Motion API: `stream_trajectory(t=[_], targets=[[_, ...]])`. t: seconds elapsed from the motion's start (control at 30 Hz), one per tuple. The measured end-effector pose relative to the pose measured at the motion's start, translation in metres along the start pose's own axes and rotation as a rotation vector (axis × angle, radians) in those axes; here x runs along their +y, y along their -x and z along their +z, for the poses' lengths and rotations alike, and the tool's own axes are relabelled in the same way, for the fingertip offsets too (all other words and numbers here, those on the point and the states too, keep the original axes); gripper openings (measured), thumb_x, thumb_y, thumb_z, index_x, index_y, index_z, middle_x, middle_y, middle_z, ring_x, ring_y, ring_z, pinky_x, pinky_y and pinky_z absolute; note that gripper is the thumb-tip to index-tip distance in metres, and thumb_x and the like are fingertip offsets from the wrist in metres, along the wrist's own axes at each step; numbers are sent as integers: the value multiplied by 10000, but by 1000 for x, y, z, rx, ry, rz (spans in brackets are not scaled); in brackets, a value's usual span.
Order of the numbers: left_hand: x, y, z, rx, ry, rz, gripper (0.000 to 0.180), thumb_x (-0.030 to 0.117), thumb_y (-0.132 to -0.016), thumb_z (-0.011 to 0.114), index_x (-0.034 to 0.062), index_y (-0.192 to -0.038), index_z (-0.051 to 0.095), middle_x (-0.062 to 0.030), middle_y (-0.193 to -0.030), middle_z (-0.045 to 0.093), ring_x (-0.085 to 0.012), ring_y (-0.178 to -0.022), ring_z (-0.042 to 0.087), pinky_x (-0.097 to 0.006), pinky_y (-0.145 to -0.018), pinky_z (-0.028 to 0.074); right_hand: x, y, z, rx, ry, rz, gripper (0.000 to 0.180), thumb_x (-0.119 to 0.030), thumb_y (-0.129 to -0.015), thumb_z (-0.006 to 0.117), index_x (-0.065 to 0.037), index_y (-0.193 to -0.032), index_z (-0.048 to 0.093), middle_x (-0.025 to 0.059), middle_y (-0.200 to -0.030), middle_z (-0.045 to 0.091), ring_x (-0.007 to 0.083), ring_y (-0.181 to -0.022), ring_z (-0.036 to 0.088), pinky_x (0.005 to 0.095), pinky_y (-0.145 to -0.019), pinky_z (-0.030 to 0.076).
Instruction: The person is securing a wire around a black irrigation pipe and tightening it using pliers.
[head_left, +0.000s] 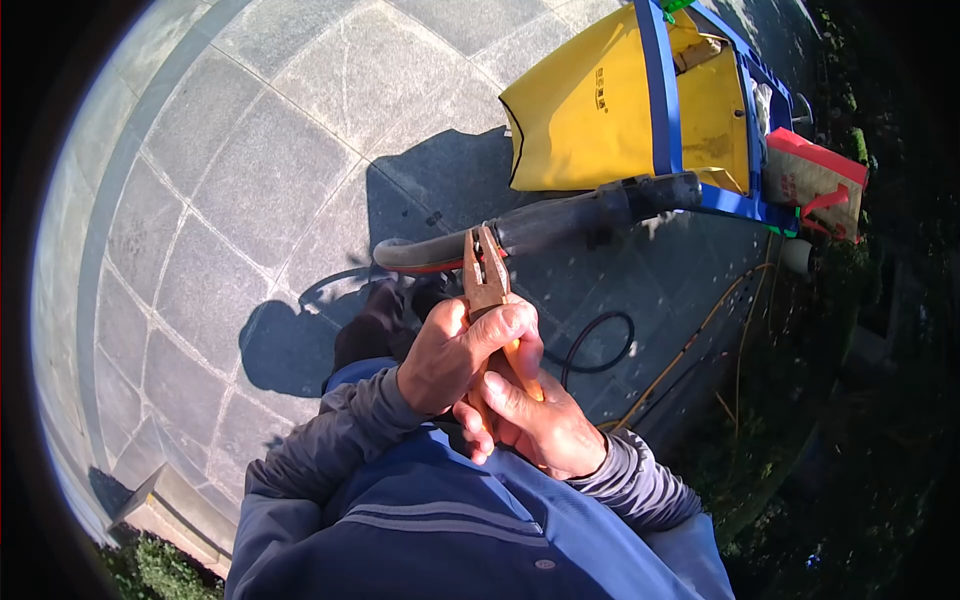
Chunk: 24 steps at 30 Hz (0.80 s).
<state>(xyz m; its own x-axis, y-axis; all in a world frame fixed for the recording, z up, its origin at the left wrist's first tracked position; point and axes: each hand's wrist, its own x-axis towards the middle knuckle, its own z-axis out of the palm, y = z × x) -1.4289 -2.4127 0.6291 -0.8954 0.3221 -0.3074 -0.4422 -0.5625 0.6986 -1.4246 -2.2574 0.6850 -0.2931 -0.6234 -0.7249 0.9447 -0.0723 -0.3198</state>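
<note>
A pair of rusty pliers [486,291] with orange handles is between my hands, its jaws slightly apart and pointing away from me. My left hand [450,352] is closed around it near the joint, with the thumb lying across the top. Lower down, my right hand [553,428] grips the handles, thumb pressed along them. The fingers hide much of the handles. Just past the jaws lies a long black tube-shaped tool [560,222] with a red edge near its left end. Whether the jaws touch the tool I cannot tell.
A yellow fabric bag [585,110] hangs in a blue-framed cart [660,90] at the far right. Beside it is a box with a red top [818,180]. A dark hose [603,368] and a yellow cord [680,352] lie on the paving. Plants border the right side.
</note>
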Motion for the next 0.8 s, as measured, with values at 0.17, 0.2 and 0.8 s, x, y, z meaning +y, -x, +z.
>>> stream_trajectory(t=[0.17,0.2,0.8], targets=[[-14,1,2,-272,552,-142,335,355,-968,627,36,-862,624,-89,-809,662,-250,-933,654,-403,-877,523,6,3,8,3,132,-147,372,-120,-976,649,8,-1250,433,93,-944,562,154,-710,580,289,-647,495],[-19,0,-1,-272,555,-141,335,355,-968,627,36,-862,624,-89,-809,662,-250,-933,654,-403,-877,523,9,4,5,5,134,-144,372,-120,-976,649,8,-1250,433,93,-944,562,154,-710,580,289,-647,495],[-12,11,24,-232,324,-231,192,152,-896,677,41,-745,635,-24,-707,634,-115,-720,629,-277,-683,498,26,25,-6,61,417,-173,147,-102,-988,633,1,-896,584,40,-757,569,116,-614,524,252,-547,422]])
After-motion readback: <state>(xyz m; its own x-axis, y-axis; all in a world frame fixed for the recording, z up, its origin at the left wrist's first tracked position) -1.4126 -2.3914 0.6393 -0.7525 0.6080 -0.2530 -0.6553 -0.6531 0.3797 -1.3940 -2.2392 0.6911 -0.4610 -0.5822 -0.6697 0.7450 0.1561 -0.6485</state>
